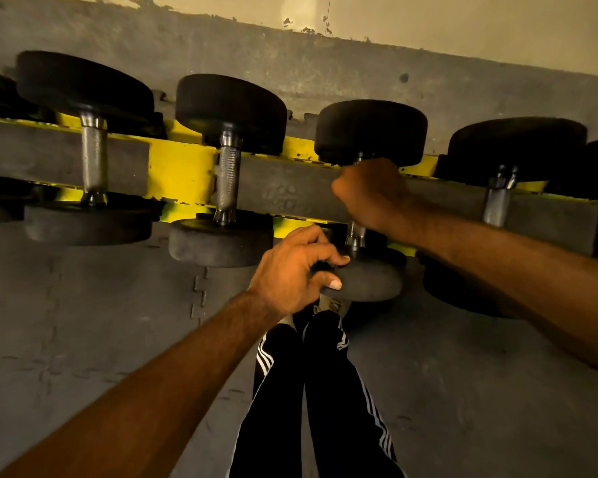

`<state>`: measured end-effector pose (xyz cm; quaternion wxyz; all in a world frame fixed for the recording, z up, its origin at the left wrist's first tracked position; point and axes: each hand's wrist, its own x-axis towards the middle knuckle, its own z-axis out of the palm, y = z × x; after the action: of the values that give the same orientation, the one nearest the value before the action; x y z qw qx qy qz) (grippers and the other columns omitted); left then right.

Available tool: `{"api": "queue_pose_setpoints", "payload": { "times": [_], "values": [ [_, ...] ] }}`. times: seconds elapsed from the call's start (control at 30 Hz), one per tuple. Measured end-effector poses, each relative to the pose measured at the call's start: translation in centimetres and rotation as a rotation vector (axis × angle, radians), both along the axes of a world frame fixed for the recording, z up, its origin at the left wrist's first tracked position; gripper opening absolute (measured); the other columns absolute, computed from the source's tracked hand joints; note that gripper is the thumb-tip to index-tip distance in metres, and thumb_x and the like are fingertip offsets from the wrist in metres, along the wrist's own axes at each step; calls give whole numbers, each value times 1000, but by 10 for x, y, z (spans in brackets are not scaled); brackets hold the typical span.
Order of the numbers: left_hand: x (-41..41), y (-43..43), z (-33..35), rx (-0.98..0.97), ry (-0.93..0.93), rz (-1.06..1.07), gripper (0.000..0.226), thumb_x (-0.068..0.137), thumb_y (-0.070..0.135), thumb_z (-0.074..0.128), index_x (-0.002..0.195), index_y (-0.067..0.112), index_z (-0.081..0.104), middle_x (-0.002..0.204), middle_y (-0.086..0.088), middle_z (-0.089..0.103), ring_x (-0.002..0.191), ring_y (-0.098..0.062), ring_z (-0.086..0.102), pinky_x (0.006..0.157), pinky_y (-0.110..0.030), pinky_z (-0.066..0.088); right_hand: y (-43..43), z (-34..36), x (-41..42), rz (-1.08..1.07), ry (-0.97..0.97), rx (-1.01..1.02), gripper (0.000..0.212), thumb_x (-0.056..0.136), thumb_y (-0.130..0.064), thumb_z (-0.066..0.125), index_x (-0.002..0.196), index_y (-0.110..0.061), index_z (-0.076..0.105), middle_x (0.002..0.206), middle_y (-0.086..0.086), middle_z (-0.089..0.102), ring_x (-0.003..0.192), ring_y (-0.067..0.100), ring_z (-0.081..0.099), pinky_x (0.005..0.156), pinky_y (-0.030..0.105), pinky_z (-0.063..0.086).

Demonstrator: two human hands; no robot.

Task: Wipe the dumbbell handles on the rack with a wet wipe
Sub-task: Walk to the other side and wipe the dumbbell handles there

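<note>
Several black round-headed dumbbells lie across a yellow rack [180, 167] with grey rails. My right hand [370, 194] is curled round the metal handle of the third dumbbell [370, 132]; only the lower end of that handle [355, 236] shows below my fist. No wet wipe is visible; whether one lies inside my fist is hidden. My left hand [297, 270] grips the rim of the same dumbbell's near head [370, 281], thumb and fingers curled over its edge. Two dumbbells to the left show bare knurled handles [94, 160] [228, 177].
A fourth dumbbell [515, 150] sits on the rack to the right, its handle [497, 198] partly behind my right forearm. Grey interlocking floor mats [83, 322] lie below. My legs in black striped trousers [311, 391] stand under the rack. A stained wall [325, 70] runs behind.
</note>
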<state>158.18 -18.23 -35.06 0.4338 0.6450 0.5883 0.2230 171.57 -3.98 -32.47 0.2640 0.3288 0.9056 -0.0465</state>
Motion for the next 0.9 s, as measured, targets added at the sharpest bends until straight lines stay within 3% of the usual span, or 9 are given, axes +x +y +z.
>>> {"api": "queue_pose_setpoints", "payload": {
  "times": [0.1,0.2,0.3,0.37,0.53,0.67,0.73,0.8,0.9],
  "values": [
    [-1,2,-1,0,4,-11,25,71,36,79,94,25,77,95,9,61,94,-9,57,72,-29,52,-17,7,14,135,1,-117,20,96,-14,50,107,-11,67,104,11,67,103,31,63,83,39,50],
    [-2,3,-2,14,3,-20,26,70,36,79,93,25,77,94,9,61,93,-8,56,72,-26,49,-25,-3,40,50,217,-192,19,96,-25,55,106,-15,69,106,7,65,102,26,62,81,33,47],
    [-2,2,-3,9,-9,-25,28,68,36,80,93,24,77,93,10,62,92,-7,56,72,-30,53,-25,-21,58,-437,500,-214,19,95,-25,62,108,-13,69,112,7,66,102,23,61,82,26,40],
    [-3,3,-3,4,-12,-30,30,69,41,78,94,25,77,93,11,61,92,-7,56,72,-34,54,-35,-29,59,-755,640,-225,21,94,-22,64,115,-18,65,114,2,65,102,16,60,85,27,45],
    [-5,7,-2,9,-15,-56,28,72,45,77,94,27,76,93,12,60,92,-10,58,69,-39,55,-68,-35,54,-1317,799,-378,23,91,-8,64,104,-27,66,103,-11,64,91,-2,57,77,7,42],
    [-8,8,-1,8,-12,-60,27,71,43,79,93,27,76,93,12,60,92,-9,58,69,-38,55,-37,-40,50,-1722,991,-706,20,97,-12,57,102,-29,66,101,-9,68,99,9,62,86,27,49],
    [-7,7,-1,4,-16,-67,27,71,42,79,93,27,76,93,12,60,91,-9,58,68,-39,55,-16,-48,46,-1958,1120,-864,18,99,-14,52,104,-25,65,95,-3,73,97,14,66,84,31,51],
    [-6,6,-1,12,-29,-64,27,71,40,80,93,25,76,92,10,60,91,-11,60,68,-39,55,-11,-70,54,-2083,1074,-979,14,100,-22,51,101,-21,65,84,-2,76,89,16,69,75,30,53],
    [-6,8,-2,17,-31,-62,26,70,36,81,93,24,76,92,8,61,91,-12,61,70,-38,55,-27,-80,74,-1902,752,-969,34,92,-50,59,114,-24,66,113,2,70,99,21,68,85,37,50]
  ]
}}
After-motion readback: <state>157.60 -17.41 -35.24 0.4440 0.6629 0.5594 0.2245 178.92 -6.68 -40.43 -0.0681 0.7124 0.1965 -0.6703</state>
